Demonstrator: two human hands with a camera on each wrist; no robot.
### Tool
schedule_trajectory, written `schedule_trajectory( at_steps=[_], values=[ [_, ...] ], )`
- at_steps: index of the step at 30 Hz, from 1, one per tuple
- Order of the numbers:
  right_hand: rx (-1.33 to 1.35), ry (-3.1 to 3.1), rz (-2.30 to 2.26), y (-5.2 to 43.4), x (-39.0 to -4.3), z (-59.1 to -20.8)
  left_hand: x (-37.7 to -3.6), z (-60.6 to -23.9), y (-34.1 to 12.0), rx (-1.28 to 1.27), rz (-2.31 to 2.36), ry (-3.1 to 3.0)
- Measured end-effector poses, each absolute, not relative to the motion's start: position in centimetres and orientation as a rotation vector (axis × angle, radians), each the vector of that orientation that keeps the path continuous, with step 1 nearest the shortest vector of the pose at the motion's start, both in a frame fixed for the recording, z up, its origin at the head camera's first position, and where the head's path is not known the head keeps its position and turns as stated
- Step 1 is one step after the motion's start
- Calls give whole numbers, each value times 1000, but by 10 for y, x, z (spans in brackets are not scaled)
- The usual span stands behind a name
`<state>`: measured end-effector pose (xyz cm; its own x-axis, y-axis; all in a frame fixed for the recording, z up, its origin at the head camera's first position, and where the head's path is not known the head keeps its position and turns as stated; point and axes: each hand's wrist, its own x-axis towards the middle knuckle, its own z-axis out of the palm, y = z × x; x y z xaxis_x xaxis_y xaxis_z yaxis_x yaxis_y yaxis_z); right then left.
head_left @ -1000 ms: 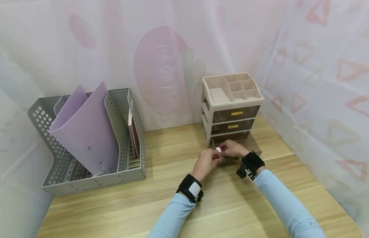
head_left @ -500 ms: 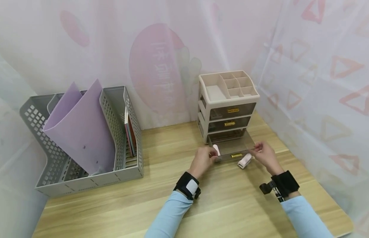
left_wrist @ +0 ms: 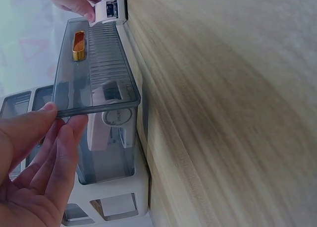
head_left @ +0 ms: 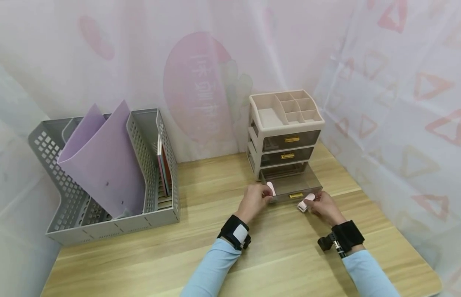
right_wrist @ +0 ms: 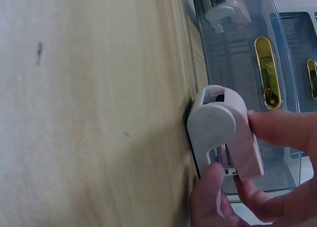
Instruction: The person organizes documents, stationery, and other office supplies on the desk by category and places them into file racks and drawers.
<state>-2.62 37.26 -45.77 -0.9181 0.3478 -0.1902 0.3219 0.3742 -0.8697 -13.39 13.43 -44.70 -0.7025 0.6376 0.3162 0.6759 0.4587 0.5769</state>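
A beige desk organiser (head_left: 257, 108) stands at the back of the wooden table, its smoky bottom drawer (head_left: 294, 180) pulled out. A small white, pink-edged device (head_left: 270, 189) lies in the drawer's front left corner. My left hand (head_left: 254, 200) rests straight fingers (left_wrist: 59, 152) against that corner of the drawer (left_wrist: 99, 63). Just in front of the drawer's gold handle (head_left: 296, 195) stands a second white device (head_left: 303, 204) on the table. My right hand (head_left: 323, 205) pinches this device (right_wrist: 218, 128) between thumb and fingers (right_wrist: 277, 130).
A grey mesh file rack (head_left: 160, 165) fills the left of the table, holding a purple folder (head_left: 104, 161) and thin books (head_left: 165, 167). Translucent curtains close the back and right. The table's right edge (head_left: 401, 231) is near my right arm.
A second ago both hands were together at the drawer. The right hand left the second white device on the table, went to the drawer's right corner, then came back and pinched it.
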Motion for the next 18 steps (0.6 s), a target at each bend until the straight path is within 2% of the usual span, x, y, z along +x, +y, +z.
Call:
schedule_trajectory(
  at_steps=[11, 18],
  values=[
    [-610, -2560, 1495, 367, -16, -453, -132, -446, 134, -1173, -1090, -2623],
    [-457, -2553, 1552, 367, -6, -418, -132, -445, 135, -1187, -1090, -2623]
  ],
)
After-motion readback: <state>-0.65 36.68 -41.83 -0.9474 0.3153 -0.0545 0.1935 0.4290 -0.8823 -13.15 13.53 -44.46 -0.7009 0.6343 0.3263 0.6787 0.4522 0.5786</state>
